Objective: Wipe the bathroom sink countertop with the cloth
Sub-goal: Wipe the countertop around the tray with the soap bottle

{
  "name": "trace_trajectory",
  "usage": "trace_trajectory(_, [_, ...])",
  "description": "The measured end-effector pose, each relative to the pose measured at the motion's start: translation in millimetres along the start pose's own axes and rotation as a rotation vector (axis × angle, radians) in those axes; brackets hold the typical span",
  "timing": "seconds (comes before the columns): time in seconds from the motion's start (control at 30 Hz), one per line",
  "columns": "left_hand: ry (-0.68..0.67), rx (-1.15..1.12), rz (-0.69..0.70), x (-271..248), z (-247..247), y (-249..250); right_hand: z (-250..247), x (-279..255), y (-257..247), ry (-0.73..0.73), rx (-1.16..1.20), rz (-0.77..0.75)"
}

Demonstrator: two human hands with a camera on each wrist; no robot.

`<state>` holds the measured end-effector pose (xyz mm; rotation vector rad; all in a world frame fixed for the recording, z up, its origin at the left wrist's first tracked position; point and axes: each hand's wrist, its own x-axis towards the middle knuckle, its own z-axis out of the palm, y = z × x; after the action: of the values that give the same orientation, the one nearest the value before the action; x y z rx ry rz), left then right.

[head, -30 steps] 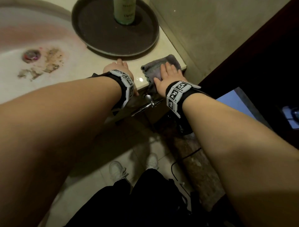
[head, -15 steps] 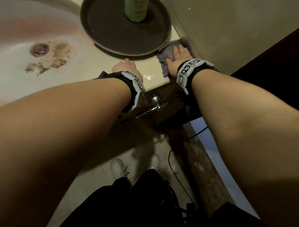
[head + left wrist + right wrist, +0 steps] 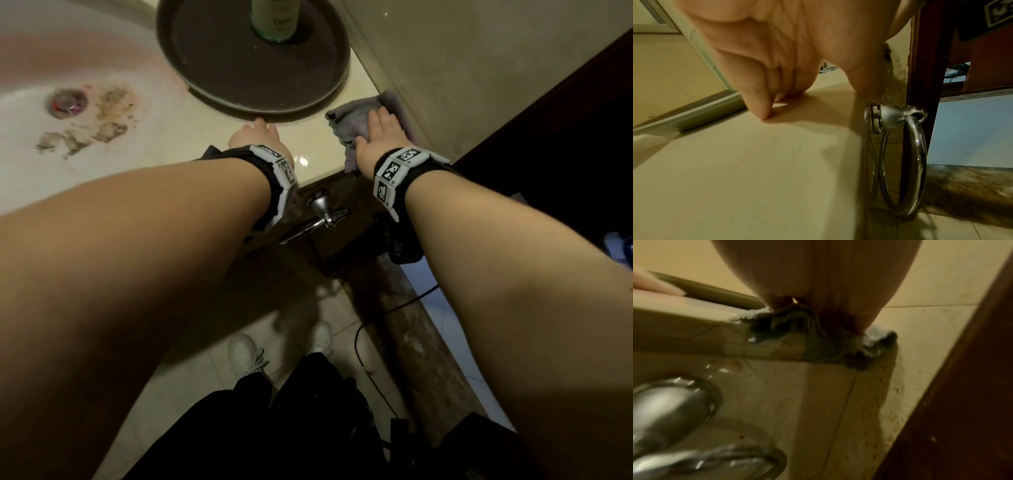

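Across the upper left of the head view we see the white sink basin (image 3: 85, 144), stained pinkish and marked with brown grime beside its drain (image 3: 67, 102). Around it runs the cream counter (image 3: 212, 137), which ends at a tiled wall (image 3: 479, 68) on the right. On the counter behind our hands sits a round dark tray (image 3: 219, 68), and a green bottle (image 3: 276, 20) stands upright on it, cut off by the top edge of the view.

Our right hand (image 3: 380, 137) lies flat on the grey cloth (image 3: 349, 120), fingers straight and close together, pressing it onto the counter's front right corner, just beside the wall and near the tray's rim. Its grip closes around nothing; it only presses the cloth down. From the right wrist view the cloth (image 3: 818, 331) is bunched under the palm and hangs a little over the counter's front edge.

Our left hand (image 3: 255, 135) rests on the bare counter just in front of the tray, holding nothing. In the left wrist view its fingers (image 3: 760, 100) point down, with the tips touching the surface.

Below the counter edge, between our two wrists, a chrome towel ring (image 3: 322, 212) hangs from its mount. Further down we see white shoes (image 3: 245, 353) on the tiled floor (image 3: 191, 377).
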<state>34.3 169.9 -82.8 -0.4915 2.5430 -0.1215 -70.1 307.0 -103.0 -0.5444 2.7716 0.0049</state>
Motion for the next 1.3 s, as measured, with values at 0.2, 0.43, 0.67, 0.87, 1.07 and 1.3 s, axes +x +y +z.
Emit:
trace_trajectory(0.2, [-0.051,-0.065,-0.008,1,-2,-2,13,-26,-8,-0.036,-0.030,-0.002])
trace_trajectory(0.43, [-0.036,-0.067,0.004,1,-1,-1,15,-44,-32,-0.065,-0.013,-0.112])
trace_trajectory(0.67, [-0.069,-0.112,-0.066,9,2,3,8,-20,-6,-0.070,-0.007,-0.046])
trace_trajectory(0.87, [-0.085,-0.076,-0.061,9,-2,3,-1,7,7,-0.060,0.004,-0.011])
trace_trajectory(1.07, [-0.099,-0.066,-0.054,5,-4,2,-7,38,-12,-0.034,-0.042,-0.070])
trace_trajectory(1.3, [-0.172,0.011,-0.040,1,-14,4,-12,44,-16,-0.026,-0.092,-0.117])
